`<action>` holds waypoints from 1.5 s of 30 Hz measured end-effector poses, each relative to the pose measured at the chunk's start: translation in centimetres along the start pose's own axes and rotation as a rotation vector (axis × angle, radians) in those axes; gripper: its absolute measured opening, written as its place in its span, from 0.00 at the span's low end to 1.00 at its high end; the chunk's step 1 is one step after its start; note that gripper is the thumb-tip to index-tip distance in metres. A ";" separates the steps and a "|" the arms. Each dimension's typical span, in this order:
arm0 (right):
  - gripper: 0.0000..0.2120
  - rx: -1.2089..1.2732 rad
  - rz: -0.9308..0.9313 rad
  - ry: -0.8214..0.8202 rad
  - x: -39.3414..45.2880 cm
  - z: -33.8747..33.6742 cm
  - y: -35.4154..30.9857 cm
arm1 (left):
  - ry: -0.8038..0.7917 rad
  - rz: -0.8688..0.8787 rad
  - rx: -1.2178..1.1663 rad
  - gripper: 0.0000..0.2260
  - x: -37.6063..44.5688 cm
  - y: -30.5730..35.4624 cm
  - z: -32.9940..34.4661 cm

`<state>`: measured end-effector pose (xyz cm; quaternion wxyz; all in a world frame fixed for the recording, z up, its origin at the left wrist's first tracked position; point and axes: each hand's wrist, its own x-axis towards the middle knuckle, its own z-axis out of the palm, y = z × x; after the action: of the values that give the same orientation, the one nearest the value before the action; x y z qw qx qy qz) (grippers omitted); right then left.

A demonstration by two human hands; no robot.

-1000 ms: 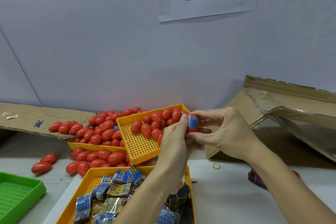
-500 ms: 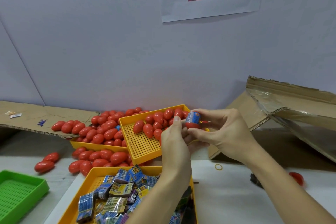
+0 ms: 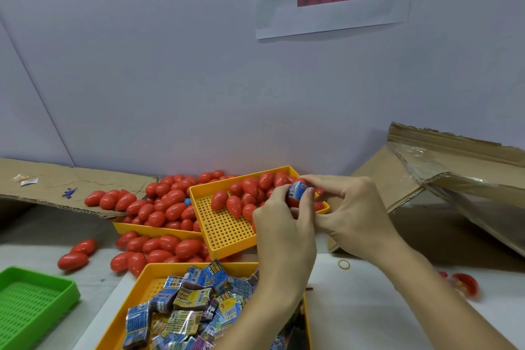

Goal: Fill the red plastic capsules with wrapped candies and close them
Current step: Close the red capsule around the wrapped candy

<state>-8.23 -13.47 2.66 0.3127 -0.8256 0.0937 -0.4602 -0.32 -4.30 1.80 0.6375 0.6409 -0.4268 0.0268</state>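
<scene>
A blue wrapped candy (image 3: pixel 297 190) sticks out of a red capsule half (image 3: pixel 293 202) held between both hands above the tilted yellow tray (image 3: pixel 227 231). My left hand (image 3: pixel 284 230) pinches the capsule half from below and left, its thumb against the candy. My right hand (image 3: pixel 348 207) curls over the candy from the right, fingertips on top of it. Closed red capsules (image 3: pixel 244 196) lie in that tray. The near yellow tray (image 3: pixel 153 273) holds several wrapped candies (image 3: pixel 193 295).
More red capsules (image 3: pixel 159 207) fill a second yellow tray (image 3: pixel 136 229) behind and spill onto the table (image 3: pixel 72 260). A green tray (image 3: pixel 34 304) sits at the lower left. Opened cardboard (image 3: pixel 454 179) stands at right. A red capsule half (image 3: pixel 466 283) and a rubber band (image 3: pixel 343 264) lie on white paper.
Both hands have stayed above the tilted tray. The candy has been worked further into the red capsule half, and my right fingers have closed over its top.
</scene>
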 end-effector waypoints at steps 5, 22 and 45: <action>0.24 -0.030 0.002 0.019 -0.1 0.3 -0.3 | 0.056 0.002 0.032 0.05 -0.2 0.1 0.1; 0.20 -0.391 -0.280 -0.100 0.6 -0.6 -1.7 | -0.270 -0.068 0.111 0.11 0.8 0.1 -1.2; 0.16 0.001 -0.003 -0.149 0.6 -1.6 -0.6 | -0.162 -0.435 -0.655 0.21 0.5 0.9 0.1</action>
<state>-9.33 -13.96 4.05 0.3185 -0.8575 0.0687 -0.3982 -0.53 -4.46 2.81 0.7630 0.4794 -0.3161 -0.2969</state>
